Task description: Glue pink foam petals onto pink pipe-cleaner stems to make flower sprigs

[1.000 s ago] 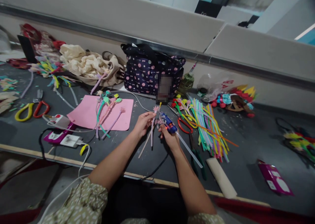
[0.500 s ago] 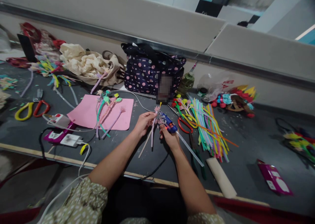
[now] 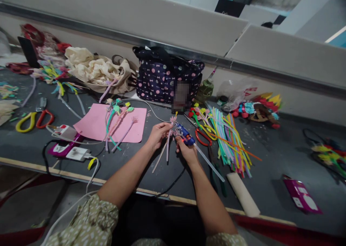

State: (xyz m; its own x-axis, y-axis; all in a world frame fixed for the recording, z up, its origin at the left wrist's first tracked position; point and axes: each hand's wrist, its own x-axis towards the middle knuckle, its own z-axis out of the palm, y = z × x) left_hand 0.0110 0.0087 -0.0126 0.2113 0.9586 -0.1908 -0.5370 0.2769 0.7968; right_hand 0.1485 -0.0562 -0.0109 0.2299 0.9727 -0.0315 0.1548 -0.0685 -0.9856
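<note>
Between the fingertips of my left hand (image 3: 160, 133) is a pipe-cleaner flower (image 3: 173, 120) with a pink head and a pale purple stem pointing down toward me. My right hand (image 3: 186, 148) is wrapped round a blue glue gun (image 3: 186, 133), its nozzle end close beside the flower. A long clear glue stick (image 3: 209, 163) sticks out of the back of the gun. Under my hands a thin pale stick (image 3: 159, 157) lies slanted, and more pink fuzzy bits show between them, partly hidden.
Pipe cleaners (image 3: 228, 139) in many colours are bundled at the right, beside red-handled scissors (image 3: 203, 137). Finished flowers lie on a pink sheet (image 3: 139, 130) at the left. Behind stands a dotted bag (image 3: 154, 80). A purple power strip (image 3: 61, 150) with cables sits near the front edge.
</note>
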